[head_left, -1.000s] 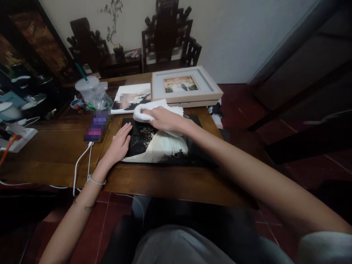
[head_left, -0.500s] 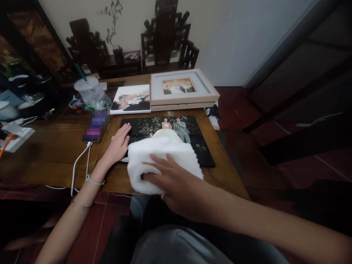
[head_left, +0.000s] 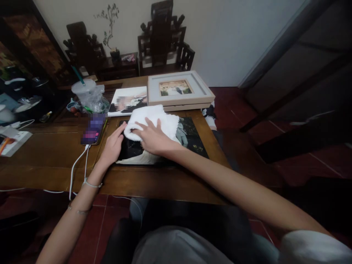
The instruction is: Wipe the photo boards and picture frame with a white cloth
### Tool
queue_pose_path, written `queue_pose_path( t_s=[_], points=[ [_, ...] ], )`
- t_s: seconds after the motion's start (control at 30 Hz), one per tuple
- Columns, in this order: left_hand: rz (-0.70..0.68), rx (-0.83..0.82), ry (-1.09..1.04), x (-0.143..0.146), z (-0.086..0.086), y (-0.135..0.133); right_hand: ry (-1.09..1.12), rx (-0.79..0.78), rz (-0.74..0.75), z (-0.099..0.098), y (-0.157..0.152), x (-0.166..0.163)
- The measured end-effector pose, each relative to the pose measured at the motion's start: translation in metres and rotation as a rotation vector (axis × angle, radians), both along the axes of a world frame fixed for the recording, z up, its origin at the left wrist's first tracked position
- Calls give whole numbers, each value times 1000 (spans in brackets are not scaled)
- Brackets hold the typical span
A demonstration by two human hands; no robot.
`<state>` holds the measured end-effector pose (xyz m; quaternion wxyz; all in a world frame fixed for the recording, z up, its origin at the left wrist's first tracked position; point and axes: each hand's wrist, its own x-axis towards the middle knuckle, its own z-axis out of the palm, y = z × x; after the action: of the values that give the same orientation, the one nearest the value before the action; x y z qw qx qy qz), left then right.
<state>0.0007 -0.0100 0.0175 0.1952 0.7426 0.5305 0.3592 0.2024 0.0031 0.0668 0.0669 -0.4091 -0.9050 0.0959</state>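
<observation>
White cloth (head_left: pixel 172 126) has gone back up from the near edge of the photo (head_left: pixel 194 141), where it hung 0.5 s ago, to the far left part; the near strip is bare again, so the wiping, as I judge it, is now on the far side. The right hand (head_left: pixel 152 137) spreads its fingers over the cloth, 1 seemingly tucked into the fold. The photo lies flat on the worktop (head_left: pixel 132 179), the left hand (head_left: pixel 112 146) loosely open at its left edge, gripping nothing.
</observation>
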Motion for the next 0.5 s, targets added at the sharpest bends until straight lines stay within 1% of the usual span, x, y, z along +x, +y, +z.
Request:
queue_pose_path(
  t_s=[0.1, 0.2, 0.27, 0.37, 0.43, 0.5],
  points=[
    [10, 15, -200, -3, 3, 0, -52, 18, 136, -4, -17, -10],
    [17, 20, -244, -6, 2, -2, 0, 105, 295, -10, -41, -4],
    [16, 42, -215, -6, 1, -3, 42, 122, 388, -14, -58, 7],
    [12, 60, -137, -1, 3, -6, 56, 22, 467, -14, -78, 29],
    [1, 52, -34, 4, 6, -8, 57, -71, 446, -8, -87, 46],
    [-36, 19, 108, 7, 7, -10, 57, -137, 392, -1, -90, 63]
  ],
)
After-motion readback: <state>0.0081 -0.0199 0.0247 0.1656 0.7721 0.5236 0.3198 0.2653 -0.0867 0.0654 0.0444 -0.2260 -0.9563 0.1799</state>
